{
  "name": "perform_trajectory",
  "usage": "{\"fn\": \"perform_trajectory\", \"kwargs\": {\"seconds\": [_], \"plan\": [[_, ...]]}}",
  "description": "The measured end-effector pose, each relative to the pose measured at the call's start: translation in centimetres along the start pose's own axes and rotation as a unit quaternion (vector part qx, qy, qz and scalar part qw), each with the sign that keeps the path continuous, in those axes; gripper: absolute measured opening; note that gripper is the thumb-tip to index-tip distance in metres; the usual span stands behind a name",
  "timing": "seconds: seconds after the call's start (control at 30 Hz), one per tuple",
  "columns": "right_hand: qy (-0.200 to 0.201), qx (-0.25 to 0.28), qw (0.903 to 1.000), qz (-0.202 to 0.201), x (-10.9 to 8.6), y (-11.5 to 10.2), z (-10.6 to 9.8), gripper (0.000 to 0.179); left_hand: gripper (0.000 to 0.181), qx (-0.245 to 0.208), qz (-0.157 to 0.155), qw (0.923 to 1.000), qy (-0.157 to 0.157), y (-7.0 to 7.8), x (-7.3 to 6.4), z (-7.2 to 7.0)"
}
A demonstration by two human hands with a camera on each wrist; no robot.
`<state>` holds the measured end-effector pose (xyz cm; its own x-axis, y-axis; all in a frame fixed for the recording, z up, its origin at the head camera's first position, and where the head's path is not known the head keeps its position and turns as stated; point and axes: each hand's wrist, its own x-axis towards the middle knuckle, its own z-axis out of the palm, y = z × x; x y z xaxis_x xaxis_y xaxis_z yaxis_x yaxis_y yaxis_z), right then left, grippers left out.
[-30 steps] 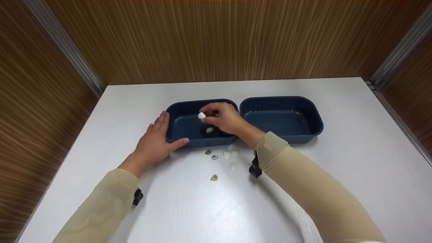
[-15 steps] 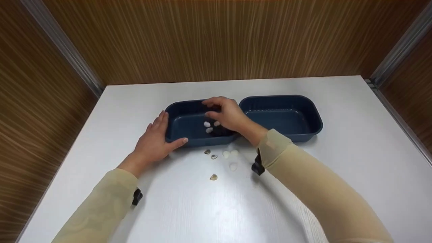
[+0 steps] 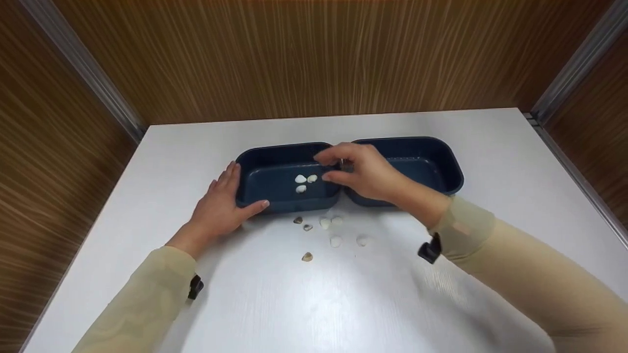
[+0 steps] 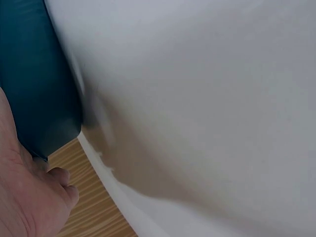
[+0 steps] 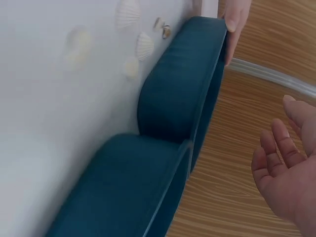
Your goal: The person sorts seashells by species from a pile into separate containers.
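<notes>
My left hand point(image 3: 218, 206) rests against the left end of the left dark blue bin point(image 3: 289, 205), fingers straight along the end wall and thumb over the front rim. Inside that bin lie three pale seashells point(image 3: 300, 179) close together. My right hand point(image 3: 368, 171) is above the place where the two bins meet, fingers and thumb apart with nothing between them; the right wrist view shows its bare fingers point(image 5: 281, 143). On the table before the bins are several white scallop-like shells point(image 3: 335, 241) and three small brownish shells point(image 3: 307, 257).
A second dark blue bin point(image 3: 454, 189) stands right beside the first, partly behind my right hand and forearm; the part of its floor that shows is bare. A wood-grain panel point(image 3: 314, 59) rises behind the white table point(image 3: 274, 304), with similar panels at both sides.
My right hand let a white shell go into the left bin and then drew back to the right. Three shells now show there. The left hand has kept its place.
</notes>
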<state>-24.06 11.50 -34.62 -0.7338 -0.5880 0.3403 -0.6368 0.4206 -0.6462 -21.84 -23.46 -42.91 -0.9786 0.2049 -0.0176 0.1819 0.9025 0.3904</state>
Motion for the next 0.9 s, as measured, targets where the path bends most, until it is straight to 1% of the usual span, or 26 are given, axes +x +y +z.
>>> {"fn": "perform_trajectory", "kwargs": {"seconds": [0.2,0.3,0.47,0.6,0.77,0.9], "plan": [[-0.013,-0.004,0.9995,-0.030,-3.6,0.6,-1.0,0.034,0.125,-0.001,0.001,1.0000,0.001,-0.1,-0.1,0.0],[-0.023,-0.001,0.9993,-0.030,-5.3,1.1,-1.1,0.033,0.125,-0.003,0.002,1.0000,0.004,-0.1,-0.2,0.0],[-0.040,0.006,0.9991,-0.012,-7.9,2.0,-0.9,0.029,0.126,-0.003,0.003,1.0000,0.002,-0.2,-0.2,0.0],[-0.051,0.017,0.9986,0.003,-9.6,3.0,-0.3,0.028,0.126,-0.001,0.000,1.0000,0.001,-0.4,-0.2,-0.1],[-0.076,0.034,0.9961,0.028,-11.0,4.5,0.8,0.026,0.127,0.001,-0.006,1.0000,0.001,-0.8,-0.2,-0.2],[-0.086,0.043,0.9943,0.047,-11.5,5.5,1.3,0.027,0.127,0.004,-0.005,1.0000,0.002,-0.9,-0.2,-0.3]]}}
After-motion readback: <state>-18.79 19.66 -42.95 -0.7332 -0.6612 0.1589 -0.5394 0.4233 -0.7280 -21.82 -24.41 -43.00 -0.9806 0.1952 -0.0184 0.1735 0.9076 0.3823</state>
